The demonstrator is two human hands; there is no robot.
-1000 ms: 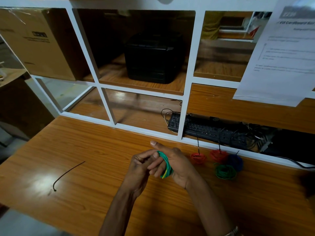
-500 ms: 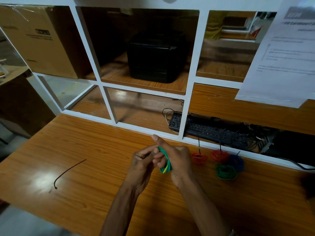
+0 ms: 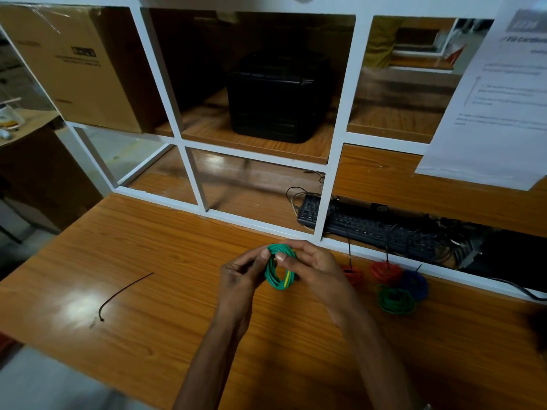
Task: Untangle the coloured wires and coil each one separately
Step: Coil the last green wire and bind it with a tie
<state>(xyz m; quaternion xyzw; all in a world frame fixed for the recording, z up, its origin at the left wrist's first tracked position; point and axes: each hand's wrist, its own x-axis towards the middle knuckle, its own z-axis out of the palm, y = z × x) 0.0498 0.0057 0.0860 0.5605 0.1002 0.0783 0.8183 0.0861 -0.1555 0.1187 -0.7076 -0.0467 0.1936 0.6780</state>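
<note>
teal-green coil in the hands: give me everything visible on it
The teal-green coil is thin plastic-sheathed wire wound into a small ring of many loops, with a short yellow stretch at its lower right. It stands roughly upright, its opening facing the camera, held above the wooden desk. The left hand pinches its upper left edge; the right hand grips its top and right side. Nothing else touches it.

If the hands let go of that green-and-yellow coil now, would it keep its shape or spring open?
The green-and-yellow coil has no visible tie, and both the left hand and right hand pinch it, so it would probably loosen. The green coil lying on the desk holds its loops, so any spread may be slight. It looks light.
</note>
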